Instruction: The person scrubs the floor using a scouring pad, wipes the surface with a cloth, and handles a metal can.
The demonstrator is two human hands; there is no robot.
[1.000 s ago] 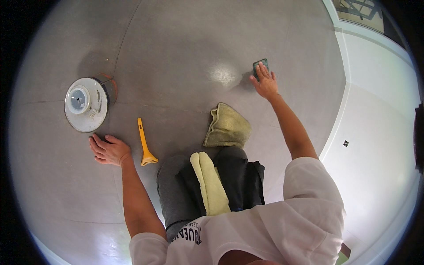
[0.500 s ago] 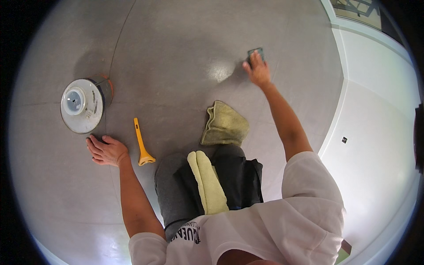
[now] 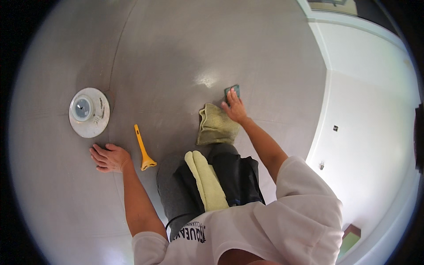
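Note:
My right hand (image 3: pixel 235 108) presses down on a small dark-green scouring pad (image 3: pixel 232 90) on the grey floor, its fingers over the pad. Just below that hand lies a folded olive-green cloth (image 3: pixel 216 129) in front of my knees. On the left, my left hand (image 3: pixel 111 158) rests flat on the floor with fingers apart and holds nothing. A round tin (image 3: pixel 100 123) with a pale top and a white plastic cap stands just beyond it. Between my left hand and my knees lies a yellow scraper (image 3: pixel 141 148), its flared head toward me.
The grey floor (image 3: pixel 163 53) has thin seam lines. A white wall (image 3: pixel 366 101) with a baseboard runs along the right side. A pale yellow cloth (image 3: pixel 207 181) lies between my thighs.
My right hand has drawn the scouring pad back toward me and slightly left, close to the olive cloth. My left hand stays on the floor. The whole view has shifted a little.

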